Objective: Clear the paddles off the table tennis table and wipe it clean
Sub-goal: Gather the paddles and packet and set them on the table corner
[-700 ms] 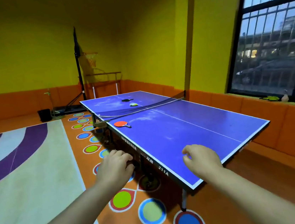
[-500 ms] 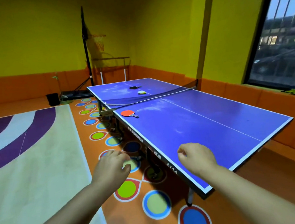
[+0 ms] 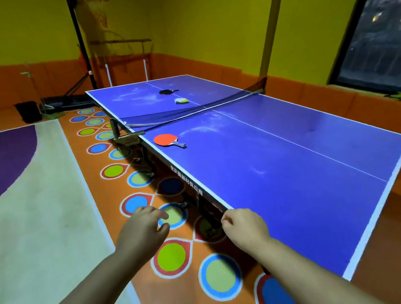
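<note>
The blue table tennis table (image 3: 284, 166) stretches away from me to the right, with smudges on its top. A red paddle (image 3: 167, 140) lies on the near half by the left edge, close to the net (image 3: 189, 111). Beyond the net lie a black paddle (image 3: 167, 91) and a small white-and-yellow cloth (image 3: 181, 100). My left hand (image 3: 144, 228) hangs over the floor left of the table, fingers loosely curled, holding nothing. My right hand (image 3: 245, 226) is a loose fist at the table's near left edge, also without anything in it.
The orange floor beside the table carries coloured circles (image 3: 172, 257), and a white and purple mat (image 3: 23, 198) lies to the left. A black stand with a hoop (image 3: 81, 40) and a black bin (image 3: 28, 111) stand by the far wall. A window (image 3: 381, 28) is at right.
The view has moved closer along the table's left side and tilted down. Both hands have stayed low in front of me, holding nothing; the right hand now sits at the table's edge.
</note>
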`<state>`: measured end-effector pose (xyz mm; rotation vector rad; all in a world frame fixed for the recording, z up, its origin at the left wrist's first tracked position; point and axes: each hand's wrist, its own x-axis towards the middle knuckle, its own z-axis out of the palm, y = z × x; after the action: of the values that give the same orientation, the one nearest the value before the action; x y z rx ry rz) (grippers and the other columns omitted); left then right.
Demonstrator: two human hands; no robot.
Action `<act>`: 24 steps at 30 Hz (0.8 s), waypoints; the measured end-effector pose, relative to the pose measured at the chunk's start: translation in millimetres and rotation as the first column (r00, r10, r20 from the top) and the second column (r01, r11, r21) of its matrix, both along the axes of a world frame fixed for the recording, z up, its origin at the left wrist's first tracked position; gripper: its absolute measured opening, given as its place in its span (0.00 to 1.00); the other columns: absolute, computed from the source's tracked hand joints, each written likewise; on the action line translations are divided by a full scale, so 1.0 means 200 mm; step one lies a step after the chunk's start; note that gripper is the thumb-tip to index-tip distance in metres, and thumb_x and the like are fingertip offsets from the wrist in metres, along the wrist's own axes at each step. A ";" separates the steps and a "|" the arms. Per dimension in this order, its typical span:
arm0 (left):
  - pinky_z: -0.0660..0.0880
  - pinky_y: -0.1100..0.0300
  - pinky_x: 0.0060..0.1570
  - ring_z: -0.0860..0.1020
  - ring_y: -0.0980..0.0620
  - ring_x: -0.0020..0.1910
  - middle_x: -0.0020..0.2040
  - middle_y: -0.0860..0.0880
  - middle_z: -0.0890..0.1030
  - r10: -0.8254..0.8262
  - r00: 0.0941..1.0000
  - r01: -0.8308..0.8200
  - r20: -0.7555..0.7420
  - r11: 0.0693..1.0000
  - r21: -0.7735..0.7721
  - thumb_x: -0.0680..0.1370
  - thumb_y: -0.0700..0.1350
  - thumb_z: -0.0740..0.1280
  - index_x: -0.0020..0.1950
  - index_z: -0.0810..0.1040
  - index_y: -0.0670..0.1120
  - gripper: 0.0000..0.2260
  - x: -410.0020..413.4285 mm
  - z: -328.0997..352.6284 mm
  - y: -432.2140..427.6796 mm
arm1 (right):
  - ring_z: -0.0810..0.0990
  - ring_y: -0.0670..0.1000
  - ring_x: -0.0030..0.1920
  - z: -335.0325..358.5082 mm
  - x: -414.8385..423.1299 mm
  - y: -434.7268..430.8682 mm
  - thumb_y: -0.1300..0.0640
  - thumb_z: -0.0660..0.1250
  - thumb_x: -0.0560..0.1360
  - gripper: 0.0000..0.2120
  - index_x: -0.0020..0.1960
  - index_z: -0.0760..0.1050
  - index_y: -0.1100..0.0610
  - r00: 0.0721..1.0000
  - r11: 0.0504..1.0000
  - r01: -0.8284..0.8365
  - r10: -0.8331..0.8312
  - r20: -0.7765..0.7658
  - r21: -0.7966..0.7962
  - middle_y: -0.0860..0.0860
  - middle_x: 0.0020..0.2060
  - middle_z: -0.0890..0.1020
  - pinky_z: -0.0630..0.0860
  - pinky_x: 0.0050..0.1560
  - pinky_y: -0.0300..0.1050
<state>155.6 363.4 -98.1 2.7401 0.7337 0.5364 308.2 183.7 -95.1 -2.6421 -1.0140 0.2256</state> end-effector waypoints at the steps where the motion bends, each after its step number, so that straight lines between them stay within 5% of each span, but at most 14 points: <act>1: 0.68 0.60 0.47 0.70 0.53 0.58 0.56 0.53 0.78 -0.019 1.000 0.019 -0.013 1.000 -0.009 0.77 0.50 0.65 0.59 0.78 0.51 0.12 0.05 -0.01 0.08 | 0.79 0.54 0.51 -0.02 0.02 0.07 0.55 0.56 0.78 0.13 0.53 0.79 0.51 1.000 1.000 0.002 -0.003 -0.019 -0.007 0.49 0.50 0.83 0.72 0.43 0.44; 13: 0.67 0.61 0.46 0.71 0.52 0.57 0.53 0.53 0.78 -0.144 0.988 0.139 -0.056 0.986 -0.093 0.77 0.48 0.64 0.56 0.79 0.50 0.10 0.84 -0.20 0.79 | 0.79 0.53 0.47 -0.24 0.74 0.73 0.55 0.57 0.77 0.11 0.49 0.79 0.52 0.983 0.989 0.136 -0.142 -0.114 -0.059 0.49 0.43 0.82 0.72 0.39 0.44; 20: 0.70 0.59 0.52 0.70 0.54 0.60 0.56 0.55 0.77 -0.030 0.995 0.018 -0.096 0.992 -0.124 0.77 0.50 0.63 0.57 0.78 0.53 0.10 1.37 -0.23 1.31 | 0.79 0.54 0.48 -0.28 1.37 1.29 0.56 0.56 0.78 0.12 0.52 0.79 0.52 0.989 0.996 0.074 -0.080 -0.123 -0.051 0.49 0.48 0.83 0.73 0.41 0.44; 24: 0.68 0.62 0.43 0.71 0.55 0.58 0.56 0.57 0.77 0.046 0.991 -0.063 -0.123 0.988 -0.139 0.77 0.51 0.63 0.56 0.78 0.54 0.10 1.60 -0.27 1.60 | 0.79 0.55 0.51 -0.28 1.68 1.62 0.55 0.57 0.78 0.12 0.52 0.79 0.52 0.991 0.999 0.022 -0.027 -0.130 -0.042 0.51 0.50 0.83 0.74 0.44 0.45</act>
<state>475.8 682.6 -151.7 2.6428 0.8439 0.3191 644.0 508.6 -151.0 -2.6345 -0.9438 0.4115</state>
